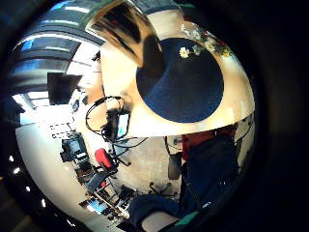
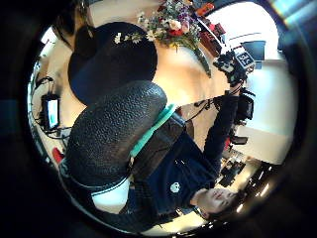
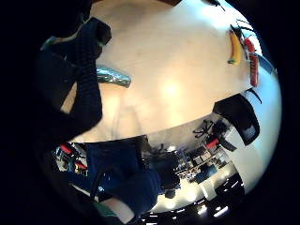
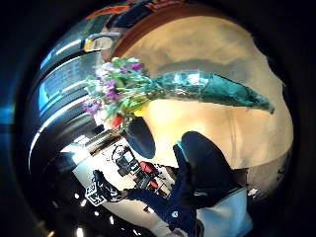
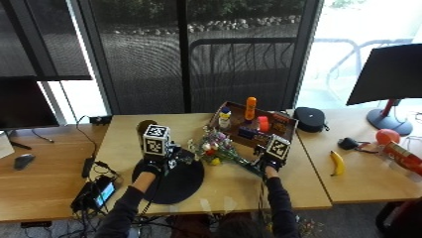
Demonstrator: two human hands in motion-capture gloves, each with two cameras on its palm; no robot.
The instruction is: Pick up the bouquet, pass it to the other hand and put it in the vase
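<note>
The right hand is down on the green-wrapped stem end of the bouquet, which lies on its side on the light wooden table. The outside view does not show whether its fingers close around the wrap. In the right thumb-side palm view, the wrapped stems pass close by the palm, with the flower heads fanned out at the far end. The right little-finger-side view shows only a short piece of the green wrap beside a gloved finger.

The left hand hovers over a dark round mat and holds nothing. In the left thumb-side view, one thick gloved finger is extended. The flower heads reach the mat's edge.

A vase stands on the table beyond the left hand. 1 banana lies well to the right.
</note>
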